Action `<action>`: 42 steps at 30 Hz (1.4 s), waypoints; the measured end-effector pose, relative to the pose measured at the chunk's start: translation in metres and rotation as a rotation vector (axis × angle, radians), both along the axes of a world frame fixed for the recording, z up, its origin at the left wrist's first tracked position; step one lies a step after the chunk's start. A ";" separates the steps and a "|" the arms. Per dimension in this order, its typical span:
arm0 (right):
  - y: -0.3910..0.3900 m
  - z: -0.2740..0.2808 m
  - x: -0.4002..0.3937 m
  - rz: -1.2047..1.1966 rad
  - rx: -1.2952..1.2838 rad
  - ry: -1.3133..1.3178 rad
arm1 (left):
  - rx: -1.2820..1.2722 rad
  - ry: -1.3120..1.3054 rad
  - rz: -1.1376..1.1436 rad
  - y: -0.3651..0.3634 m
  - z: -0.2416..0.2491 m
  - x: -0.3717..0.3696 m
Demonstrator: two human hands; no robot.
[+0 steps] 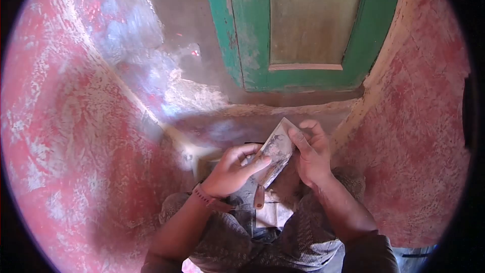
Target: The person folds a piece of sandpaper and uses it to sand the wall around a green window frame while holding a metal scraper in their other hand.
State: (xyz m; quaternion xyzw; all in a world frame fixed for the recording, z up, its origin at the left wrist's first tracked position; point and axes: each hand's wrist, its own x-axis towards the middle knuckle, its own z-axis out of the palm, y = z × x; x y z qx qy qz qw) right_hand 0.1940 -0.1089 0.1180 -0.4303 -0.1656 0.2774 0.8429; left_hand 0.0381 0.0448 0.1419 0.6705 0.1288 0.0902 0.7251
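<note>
**A Two-Handed Grip on One Worn Sheet (pixel 277 149)**

Two red walls flank you, one on the left (pixel 76 136) and one on the right (pixel 409 136); both are mottled, with whitish streaks across a rough, plaster-like surface. Between them, ahead of you, stands one green door (pixel 255 35), its paint scuffed and chipped, framing one flat, brownish rectangular panel (pixel 316 20). Nearer, your two bent legs, in grey patterned trousers (pixel 222 247), spread to either side of the work.

Your two bare hands meet above the gap between your knees. The left hand (pixel 233 172) pinches the sheet's left edge, thumb laid over the face; the right hand (pixel 314 156) grasps its upper right part, thumb likewise on top. The sheet itself is single, thin and roughly rectangular, tilted with one corner pointing up towards the door, its pale face smudged with dark, irregular patches.

Below it, between your legs, lies one pale, flat piece (pixel 268 215) with a crease-like line. Just above that is one slim brown handle (pixel 259 197), rounded and pierced near its lower end (its upper end is hidden beneath the sheet). One reddish band (pixel 203 194) encircles your left wrist.
</note>
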 end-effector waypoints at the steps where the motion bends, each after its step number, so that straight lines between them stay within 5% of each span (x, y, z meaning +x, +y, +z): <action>1: 0.001 -0.002 0.002 0.021 0.031 0.033 | -0.005 0.005 -0.025 0.006 0.004 0.001; 7: 0.009 -0.001 0.007 -0.013 0.026 0.006 | 0.000 0.038 0.019 0.013 0.015 0.000; 10: 0.014 0.014 -0.006 -0.050 -0.020 -0.265 | 0.045 -0.038 0.164 0.008 0.001 0.004; 12: 0.007 0.023 -0.006 -0.236 -0.342 -0.844 | 0.060 -0.074 0.223 0.009 -0.005 0.005; 14: 0.006 0.025 -0.005 -0.307 -0.518 -1.129 | 0.060 -0.061 0.237 0.008 -0.003 0.004; 17: 0.006 0.025 -0.008 -0.174 -0.427 -0.935 | 0.207 -0.075 0.292 0.000 -0.003 0.006; 19: 0.010 0.026 -0.015 -0.010 -0.180 -0.553 | 0.271 -0.103 0.322 -0.004 -0.006 0.009; 28: 0.003 0.013 -0.014 -0.149 -0.173 -0.602 | 0.447 0.004 0.182 -0.002 0.007 0.008; 37: -0.002 0.015 0.001 0.206 -0.171 -0.256 | 0.348 0.047 0.171 0.000 0.004 0.008; 42: -0.008 0.016 0.000 -0.008 -0.180 -0.373 | 0.525 0.089 0.223 -0.005 0.017 0.009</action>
